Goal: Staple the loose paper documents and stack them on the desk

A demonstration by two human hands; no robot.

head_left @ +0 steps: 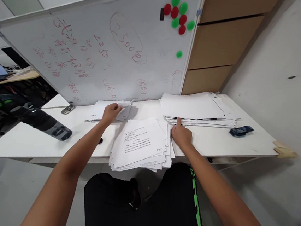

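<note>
My left hand (111, 112) is closed in a pinch on the edge of a sheet of paper (126, 105), lifted a little over the left paper stack (100, 109). In the middle, a thick, uneven stack of printed sheets (139, 144) overhangs the front edge of the table. Beside that stack's right edge rests my right hand (182, 133), index finger stretched forward and the other fingers bent. Its fingertip reaches the front of a larger stack of mostly blank sheets (191, 106) at the back right.
A whiteboard (92, 50) with red writing and magnets stands behind the white table (88, 149). Cardboard boxes (221, 38) rise at the right. A dark water bottle (45, 122) lies at the left, a dark blue object (241, 131) at the right.
</note>
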